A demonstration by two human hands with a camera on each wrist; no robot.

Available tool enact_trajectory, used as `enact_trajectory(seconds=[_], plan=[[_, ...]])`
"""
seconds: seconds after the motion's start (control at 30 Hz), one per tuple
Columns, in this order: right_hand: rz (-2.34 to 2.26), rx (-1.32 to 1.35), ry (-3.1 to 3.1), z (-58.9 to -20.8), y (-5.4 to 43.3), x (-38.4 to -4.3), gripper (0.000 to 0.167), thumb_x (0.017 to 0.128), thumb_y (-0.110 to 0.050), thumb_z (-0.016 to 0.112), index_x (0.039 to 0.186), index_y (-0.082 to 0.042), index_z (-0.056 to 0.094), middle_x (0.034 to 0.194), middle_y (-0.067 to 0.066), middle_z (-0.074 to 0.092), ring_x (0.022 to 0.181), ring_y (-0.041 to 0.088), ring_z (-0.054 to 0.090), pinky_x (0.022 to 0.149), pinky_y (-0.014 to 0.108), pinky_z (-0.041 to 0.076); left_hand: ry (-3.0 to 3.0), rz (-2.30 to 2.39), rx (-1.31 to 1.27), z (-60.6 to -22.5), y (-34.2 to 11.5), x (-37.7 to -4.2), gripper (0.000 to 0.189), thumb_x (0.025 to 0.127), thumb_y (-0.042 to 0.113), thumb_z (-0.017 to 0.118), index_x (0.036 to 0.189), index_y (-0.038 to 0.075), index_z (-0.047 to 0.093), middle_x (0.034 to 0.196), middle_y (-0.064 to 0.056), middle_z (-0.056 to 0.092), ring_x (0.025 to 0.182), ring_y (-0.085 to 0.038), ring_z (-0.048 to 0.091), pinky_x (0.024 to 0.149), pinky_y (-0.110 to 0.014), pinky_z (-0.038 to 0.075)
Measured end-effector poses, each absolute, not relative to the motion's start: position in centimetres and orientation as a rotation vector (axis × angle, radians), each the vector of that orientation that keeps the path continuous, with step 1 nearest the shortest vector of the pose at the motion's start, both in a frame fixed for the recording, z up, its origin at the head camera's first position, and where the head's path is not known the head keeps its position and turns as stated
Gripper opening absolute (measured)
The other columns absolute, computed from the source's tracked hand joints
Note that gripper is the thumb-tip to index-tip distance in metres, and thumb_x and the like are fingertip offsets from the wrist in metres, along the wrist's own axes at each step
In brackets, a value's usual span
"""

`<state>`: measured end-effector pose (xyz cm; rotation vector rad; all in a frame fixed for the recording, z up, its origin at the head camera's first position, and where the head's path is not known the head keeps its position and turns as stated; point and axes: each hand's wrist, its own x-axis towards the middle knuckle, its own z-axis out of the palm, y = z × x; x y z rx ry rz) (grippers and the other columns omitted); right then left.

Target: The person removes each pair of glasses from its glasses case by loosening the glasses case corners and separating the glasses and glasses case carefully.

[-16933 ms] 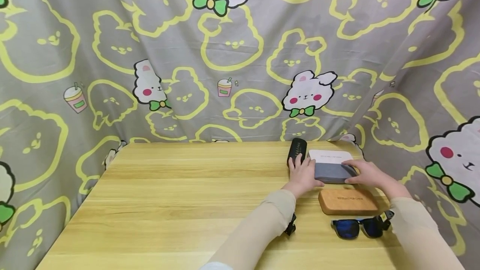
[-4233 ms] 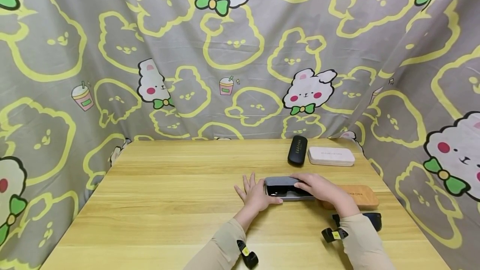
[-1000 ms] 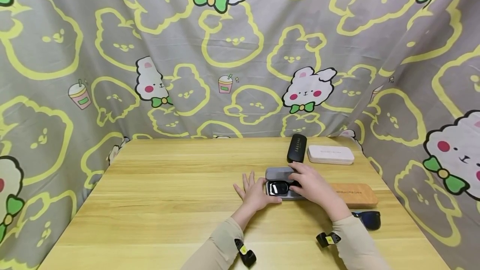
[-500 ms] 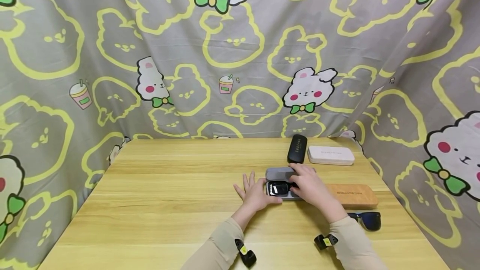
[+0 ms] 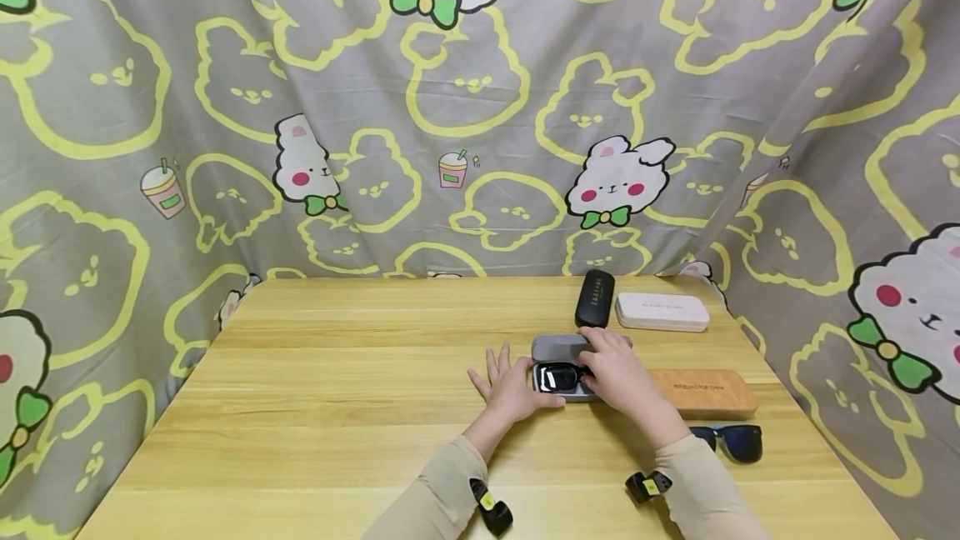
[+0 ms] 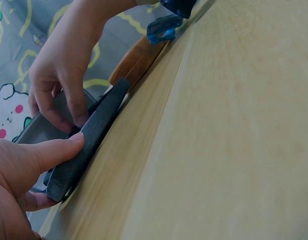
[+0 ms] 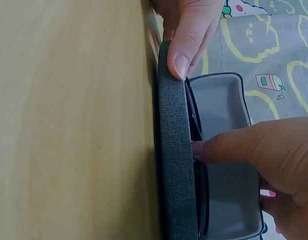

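A grey glasses case [image 5: 547, 347] lies on the table with its lid raised at the back. Inside it sits a pair of dark sunglasses [image 5: 557, 377]. My left hand [image 5: 510, 390] grips the case's left end, thumb along the front wall, other fingers spread behind. My right hand [image 5: 618, 373] reaches in over the right half; its thumb and a finger come together at the middle of the sunglasses, while other fingers lie over the lid. The right wrist view shows the thumb [image 7: 228, 146] against the frame; the right lens is hidden by that hand in the head view.
Behind stand a black glasses case [image 5: 596, 297] and a white one [image 5: 662, 311]. Close on the right lies an orange-brown case [image 5: 705, 392], with blue-lensed sunglasses [image 5: 741, 443] in front of it. A patterned curtain [image 5: 480, 215] rises at the table's back edge.
The grey case has come from in front of the white case toward the middle and been opened. My right hand has moved from its lid onto the sunglasses; the last half second shows little motion.
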<state>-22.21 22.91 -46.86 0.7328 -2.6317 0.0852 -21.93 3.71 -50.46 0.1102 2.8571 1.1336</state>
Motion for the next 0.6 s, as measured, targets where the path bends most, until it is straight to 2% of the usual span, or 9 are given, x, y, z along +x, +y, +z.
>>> enact_trajectory(seconds=[0.37, 0.6], plan=[[0.126, 0.743, -2.559, -47.04, 23.22, -22.45, 0.02, 0.065, -0.01, 0.085, 0.075, -0.01, 0.069, 0.121, 0.019, 0.063, 0.112, 0.039, 0.059, 0.099, 0.054, 0.046, 2.832, 1.126, 0.135, -50.51, 3.54, -22.03, 0.081, 0.057, 0.051, 0.089, 0.124, 0.016, 0.062, 0.161, -0.017, 0.022, 0.151, -0.043, -0.002, 0.109, -0.073, -0.016], [0.151, 0.733, -2.559, -46.68, 23.38, -22.38, 0.019, 0.066, -0.009, 0.085, 0.075, -0.011, 0.067, 0.121, 0.018, 0.064, 0.111, 0.038, 0.061, 0.095, 0.053, 0.049, 2.831, 1.127, 0.141, -50.33, 3.47, -21.89, 0.079, 0.058, 0.048, 0.09, 0.123, 0.014, 0.063, 0.16, -0.017, 0.024, 0.151, -0.044, -0.001, 0.108, -0.075, -0.014]])
